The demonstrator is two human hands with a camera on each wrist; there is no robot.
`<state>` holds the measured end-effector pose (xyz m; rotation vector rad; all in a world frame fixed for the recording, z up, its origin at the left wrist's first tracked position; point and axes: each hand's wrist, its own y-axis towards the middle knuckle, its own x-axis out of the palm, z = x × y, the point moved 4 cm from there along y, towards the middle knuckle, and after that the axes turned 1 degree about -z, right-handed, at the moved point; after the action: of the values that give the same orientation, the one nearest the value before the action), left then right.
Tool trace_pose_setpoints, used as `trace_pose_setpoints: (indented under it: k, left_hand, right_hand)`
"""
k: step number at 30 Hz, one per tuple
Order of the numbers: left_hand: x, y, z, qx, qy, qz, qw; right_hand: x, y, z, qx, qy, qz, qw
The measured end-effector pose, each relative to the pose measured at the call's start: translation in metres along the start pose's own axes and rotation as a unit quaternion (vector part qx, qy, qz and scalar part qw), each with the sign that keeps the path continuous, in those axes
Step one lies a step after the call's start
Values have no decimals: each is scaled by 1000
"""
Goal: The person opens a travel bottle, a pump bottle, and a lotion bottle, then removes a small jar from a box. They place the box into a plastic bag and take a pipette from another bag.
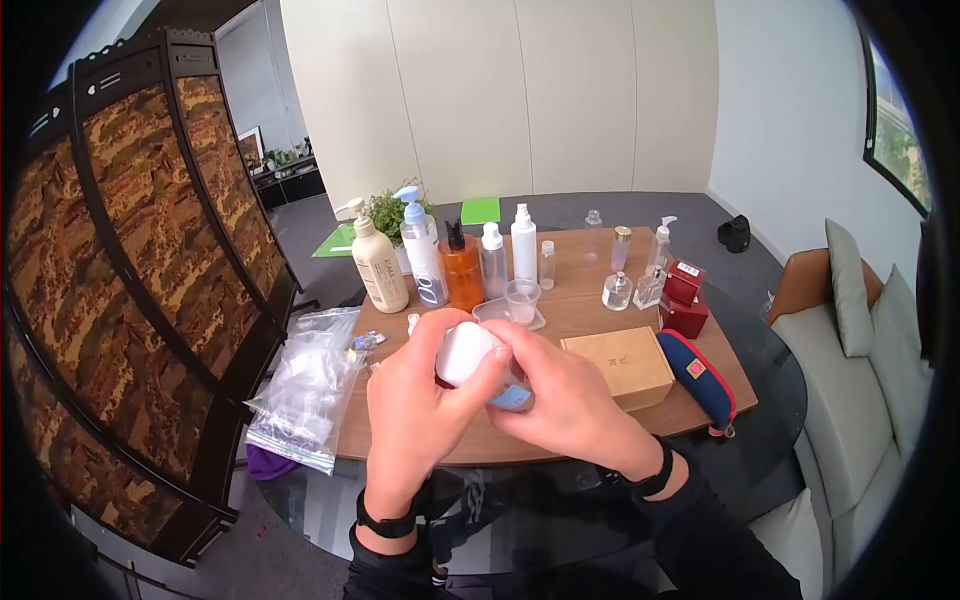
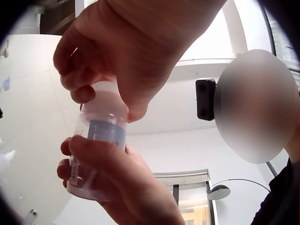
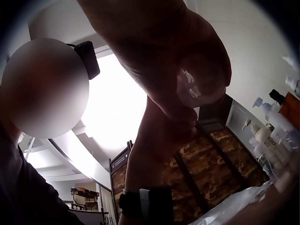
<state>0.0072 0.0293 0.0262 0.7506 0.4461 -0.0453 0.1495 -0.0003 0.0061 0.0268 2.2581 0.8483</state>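
A clear bottle (image 2: 84, 176) with a blue label (image 2: 107, 132) and a white cap (image 1: 466, 352) is held above the table between both hands. The left hand (image 1: 415, 405) curls its fingers and thumb round the cap (image 2: 105, 99). Lower down, the right hand (image 1: 570, 405) grips the bottle's body, its thumb across the label's lower edge in the left wrist view. The right wrist view shows the bottle's clear base (image 3: 201, 84) inside the right hand (image 3: 159, 61), with the left hand (image 3: 157, 140) beyond it.
Pump bottles (image 1: 377, 262) and small clear bottles (image 1: 617, 291) stand along the back of the wooden table (image 1: 580, 270). A cardboard box (image 1: 620, 365), red boxes (image 1: 684, 312) and a navy pouch (image 1: 697, 380) are at the right; plastic bags (image 1: 305, 385) lie at the left.
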Motion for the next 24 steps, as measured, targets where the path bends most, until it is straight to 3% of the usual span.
trace_pose_setpoints:
  k: [8, 11, 17, 20, 24]
  left_hand:
    - [0, 0, 2, 41, 66, 12, 997]
    - [-8, 3, -17, -82, -143, 30, 986]
    - [-8, 2, -12, -137, -323, -9, 936]
    - [-5, 4, 0, -143, -362, 29, 920]
    - [-8, 4, -3, -124, -364, 8, 923]
  right_hand:
    - [0, 0, -2, 16, 2, -24, 1000]
    - [-1, 1, -2, -18, 18, -10, 1000]
    - [2, 2, -8, -77, 62, 58, 993]
    - [1, 4, -7, -101, 88, 46, 990]
    - [3, 4, -8, -109, 142, -13, 984]
